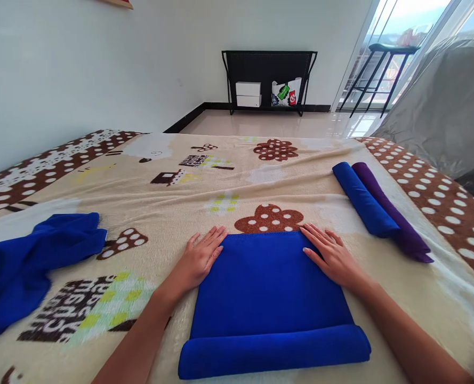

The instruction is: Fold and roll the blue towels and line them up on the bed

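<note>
A blue cloth (268, 288) lies on the patterned blanket in front of me, its near end rolled into a thick tube and its far part flat. My left hand (202, 257) rests flat at its far left corner, fingers stretched out. At the far right corner lies my right hand (330, 254), fingers extended and thumb on the cloth. Neither hand grips anything. To the right, a rolled blue cloth (364, 200) and a rolled purple cloth (392, 213) lie side by side. A crumpled blue cloth (32, 266) is at the left.
The cream blanket (173, 213) has a brown dotted border. Beyond it stand a black rack (268, 66) with white boxes (248, 94) and a printed bag (286, 92). A stool (392, 49) and a grey covered object (448, 101) are at the right.
</note>
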{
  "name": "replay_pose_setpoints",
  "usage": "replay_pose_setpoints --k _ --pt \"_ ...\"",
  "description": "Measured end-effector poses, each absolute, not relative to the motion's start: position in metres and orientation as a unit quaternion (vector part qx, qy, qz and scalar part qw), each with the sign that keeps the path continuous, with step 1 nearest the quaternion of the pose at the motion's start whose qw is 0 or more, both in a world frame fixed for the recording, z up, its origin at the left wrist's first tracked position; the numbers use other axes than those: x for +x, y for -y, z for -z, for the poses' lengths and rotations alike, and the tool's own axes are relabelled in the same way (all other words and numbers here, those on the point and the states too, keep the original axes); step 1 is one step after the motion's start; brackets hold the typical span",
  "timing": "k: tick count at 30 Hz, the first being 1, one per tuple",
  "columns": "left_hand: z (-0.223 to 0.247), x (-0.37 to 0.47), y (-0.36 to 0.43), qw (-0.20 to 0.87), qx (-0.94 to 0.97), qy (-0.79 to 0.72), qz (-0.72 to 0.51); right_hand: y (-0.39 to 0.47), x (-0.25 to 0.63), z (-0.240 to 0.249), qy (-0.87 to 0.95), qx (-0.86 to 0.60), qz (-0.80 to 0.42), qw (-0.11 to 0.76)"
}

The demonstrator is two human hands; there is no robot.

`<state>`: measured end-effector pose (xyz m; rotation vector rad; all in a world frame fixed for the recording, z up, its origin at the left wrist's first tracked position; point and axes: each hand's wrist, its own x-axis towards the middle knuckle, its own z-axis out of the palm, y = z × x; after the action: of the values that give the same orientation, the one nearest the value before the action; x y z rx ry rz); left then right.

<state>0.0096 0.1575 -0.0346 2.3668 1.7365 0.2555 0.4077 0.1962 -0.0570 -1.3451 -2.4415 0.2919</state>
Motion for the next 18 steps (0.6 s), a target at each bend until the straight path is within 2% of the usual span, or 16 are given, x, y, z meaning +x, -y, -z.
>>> replay_pose_setpoints --k 6,11,15,18 --pt "0.022 0.008 -0.155 0.076 0.800 -0.577 -0.147 -0.193 0.410 0.047 0.836 -0.476 -0.129 0.242" --pt "-0.013 0.015 -0.091 0.077 0.812 -0.508 -0.275 -0.145 0.421 0.025 0.823 -0.444 -0.192 0.297" --pt "0.001 0.021 -0.015 0.090 0.818 -0.495 -0.280 -0.080 0.441 0.033 0.825 -0.400 -0.278 0.285" --pt "0.025 0.020 0.020 0.051 0.811 -0.527 -0.249 -0.044 0.457 0.051 0.838 -0.418 -0.250 0.245"
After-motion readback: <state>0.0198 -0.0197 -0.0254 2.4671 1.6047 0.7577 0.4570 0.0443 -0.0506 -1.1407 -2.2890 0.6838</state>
